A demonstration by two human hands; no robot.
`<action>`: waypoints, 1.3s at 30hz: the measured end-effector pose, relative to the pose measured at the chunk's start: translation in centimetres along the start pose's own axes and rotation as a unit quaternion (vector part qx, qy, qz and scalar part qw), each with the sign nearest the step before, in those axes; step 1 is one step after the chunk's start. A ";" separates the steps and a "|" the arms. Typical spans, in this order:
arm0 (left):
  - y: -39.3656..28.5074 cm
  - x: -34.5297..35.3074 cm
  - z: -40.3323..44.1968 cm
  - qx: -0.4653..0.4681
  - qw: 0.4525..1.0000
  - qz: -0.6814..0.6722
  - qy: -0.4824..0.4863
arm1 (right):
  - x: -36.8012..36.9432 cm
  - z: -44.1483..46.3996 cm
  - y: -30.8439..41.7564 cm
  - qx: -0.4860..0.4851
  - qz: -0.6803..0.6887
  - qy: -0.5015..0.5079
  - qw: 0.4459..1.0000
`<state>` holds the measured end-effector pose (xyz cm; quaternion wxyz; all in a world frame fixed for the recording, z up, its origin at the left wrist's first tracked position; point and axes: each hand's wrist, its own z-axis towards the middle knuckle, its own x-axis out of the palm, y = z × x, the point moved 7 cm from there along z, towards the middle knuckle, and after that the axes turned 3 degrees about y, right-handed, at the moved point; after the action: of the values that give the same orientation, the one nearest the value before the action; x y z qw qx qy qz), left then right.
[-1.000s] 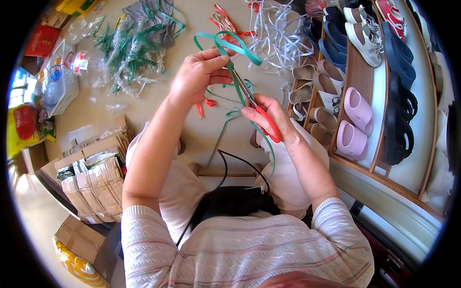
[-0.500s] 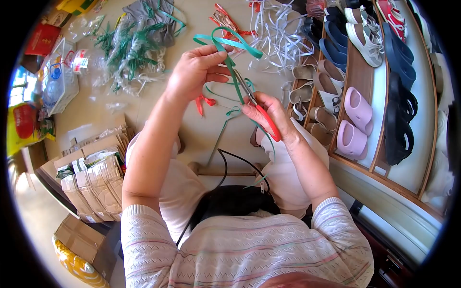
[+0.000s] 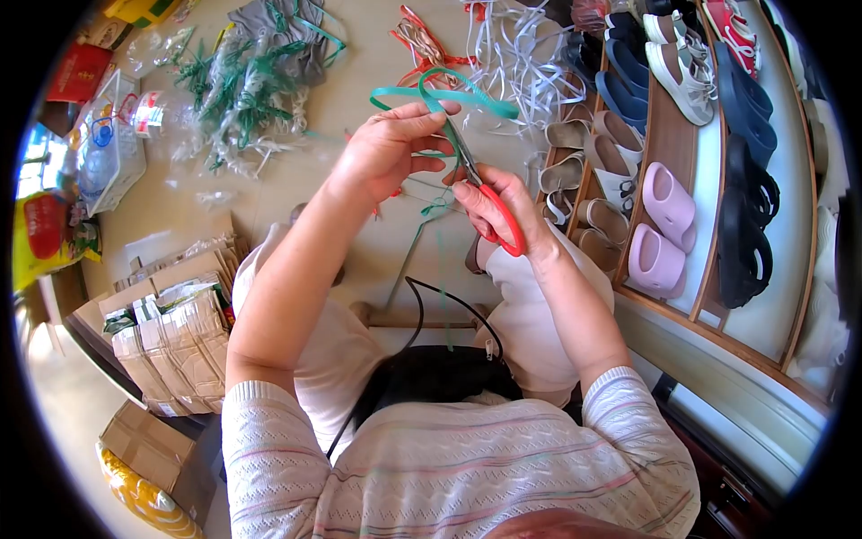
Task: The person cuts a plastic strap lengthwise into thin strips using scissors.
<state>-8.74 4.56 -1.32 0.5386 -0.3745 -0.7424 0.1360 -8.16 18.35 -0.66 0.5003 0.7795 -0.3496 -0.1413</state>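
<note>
My left hand pinches a green plastic strap between thumb and fingers, and its loops stick out above and to the right. In my right hand is a pair of scissors with red handles. Their metal blades point up and left, lying against the strap just below my left fingers. Whether the blades are parted I cannot tell. A thin green strip with a small knot hangs or lies below the hands. Under it, a black bag rests on my lap.
Tangled green and white strips lie on the floor at upper left, white strips and an orange-red bundle at the top. A shoe rack stands at right. Flattened cardboard and a white basket are at left.
Both hands have shifted slightly, the left one to the right and down. The green loops moved right with it. A blurred green strip now shows below the hands, apart from the scissors.
</note>
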 end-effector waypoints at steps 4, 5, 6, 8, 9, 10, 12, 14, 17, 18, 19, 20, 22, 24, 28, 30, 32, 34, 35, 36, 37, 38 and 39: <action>0.1 -0.7 0.3 -0.004 0.998 -0.058 -0.030 | -0.2 -0.2 -0.1 0.016 0.003 -0.005 1.000; 0.1 -1.1 0.4 -0.016 0.997 -0.059 -0.047 | -0.2 -0.2 -0.2 0.018 -0.002 -0.008 1.000; -0.3 -1.9 0.5 -0.005 0.997 -0.009 -0.079 | -0.3 -0.2 -0.4 0.021 -0.007 -0.009 1.000; -1.6 -3.8 0.4 0.017 0.986 0.090 -0.143 | -0.4 -0.1 -0.2 -0.020 -0.053 -0.013 0.998; -2.3 -4.1 0.5 0.036 0.984 0.100 -0.141 | -0.4 -0.1 0.2 -0.040 -0.075 -0.015 0.996; -2.9 -4.2 0.4 0.037 0.984 0.114 -0.128 | -0.3 -0.2 0.3 -0.034 -0.071 -0.012 0.997; -3.1 -4.1 0.3 0.059 0.984 0.118 -0.117 | 0.1 -0.4 0.6 -0.020 -0.061 -0.007 0.998; -2.9 -3.9 0.4 0.080 0.984 0.108 -0.118 | 0.2 -0.3 0.4 -0.033 -0.068 -0.001 0.997; -2.9 -3.9 0.4 0.111 0.980 0.103 -0.127 | 0.5 -0.1 0.3 -0.036 -0.064 0.001 0.997; -3.0 -3.8 0.3 0.121 0.979 0.104 -0.131 | 0.5 -0.1 0.2 -0.034 -0.060 0.000 0.998; -3.3 -3.7 0.2 0.132 0.969 0.147 -0.149 | 0.4 0.0 0.1 -0.038 -0.070 -0.005 0.997; -3.6 -3.4 0.0 0.142 0.957 0.189 -0.168 | 0.2 0.1 -0.2 -0.042 -0.079 -0.010 0.996; -4.5 -3.1 -0.5 0.152 0.922 0.287 -0.211 | 0.2 0.1 -0.2 -0.049 -0.092 -0.018 0.994; -5.4 -2.9 -0.9 0.150 0.869 0.396 -0.257 | 0.3 0.0 0.2 -0.056 -0.099 -0.022 0.993; -6.5 -2.1 -1.4 0.220 0.802 0.481 -0.279 | 0.1 0.1 0.0 -0.048 -0.111 -0.025 0.992; -6.5 -1.2 -1.9 0.277 0.755 0.514 -0.299 | 0.5 0.0 0.2 -0.030 -0.088 -0.011 0.996; -6.5 -0.3 -2.1 0.325 0.715 0.547 -0.291 | 0.7 -0.2 0.7 -0.010 -0.095 0.002 0.995; -6.4 0.5 -2.3 0.369 0.678 0.571 -0.280 | 0.8 -0.1 0.8 -0.006 -0.098 0.011 0.995; -6.3 0.8 -2.3 0.390 0.661 0.579 -0.274 | 0.8 0.0 0.7 -0.010 -0.098 0.014 0.995; -6.2 1.1 -2.5 0.411 0.645 0.587 -0.267 | 0.8 0.1 0.6 -0.015 -0.097 0.016 0.995; -6.2 1.3 -2.5 0.414 0.644 0.587 -0.265 | 0.7 0.2 0.3 -0.026 -0.107 0.015 0.994; -6.2 1.4 -2.5 0.416 0.643 0.587 -0.263 | 0.6 0.3 -0.1 -0.036 -0.117 0.014 0.992; -6.2 1.5 -2.6 0.419 0.642 0.587 -0.261 | 0.6 0.4 -0.1 -0.046 -0.127 0.014 0.991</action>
<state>-9.15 0.85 4.46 0.2290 -0.4147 -0.3404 0.8122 -7.89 17.71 -0.87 0.5182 0.7957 -0.2338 -0.2090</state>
